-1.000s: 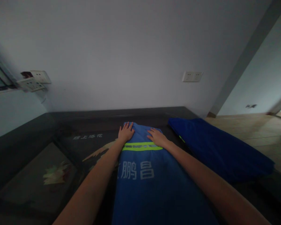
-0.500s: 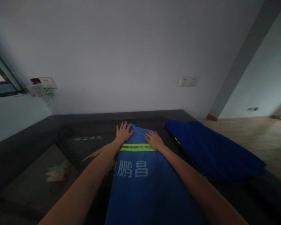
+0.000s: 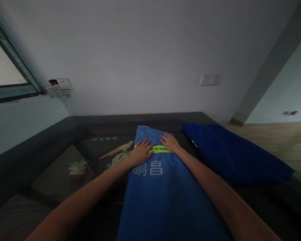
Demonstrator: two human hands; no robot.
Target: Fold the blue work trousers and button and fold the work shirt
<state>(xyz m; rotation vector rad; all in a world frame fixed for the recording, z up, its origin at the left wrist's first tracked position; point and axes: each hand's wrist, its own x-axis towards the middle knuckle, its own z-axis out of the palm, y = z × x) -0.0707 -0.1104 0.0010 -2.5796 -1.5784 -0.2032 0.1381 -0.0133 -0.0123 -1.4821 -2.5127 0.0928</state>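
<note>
A window (image 3: pixel 5 73) is letting in pale light at the far left, with a pair of wall sockets (image 3: pixel 59 87) sitting just beside its frame. Below them, a dark table (image 3: pixel 52 140) is stretching across the room against the wall, its top showing a picture of a bird (image 3: pixel 116 152). The person's left hand (image 3: pixel 140 153) is lying flat, palm down and fingers spread, gripping nothing, on the left edge of a folded blue garment (image 3: pixel 163 197) that is lying lengthwise along the middle of the table, running from the near edge towards the wall. The fingertips are resting on a yellow-green reflective stripe (image 3: pixel 157 150) crossing the cloth, just above white printed characters (image 3: pixel 147 168). The right hand (image 3: pixel 170 143) is pressing down in the same open, flat way at the stripe's right end, near the left hand but not touching it. A darker blue garment (image 3: pixel 230 154) is lying just beside, on the right of the table, under another wall socket (image 3: pixel 210 79). A wooden floor (image 3: pixel 278 134) is showing at far right.
</note>
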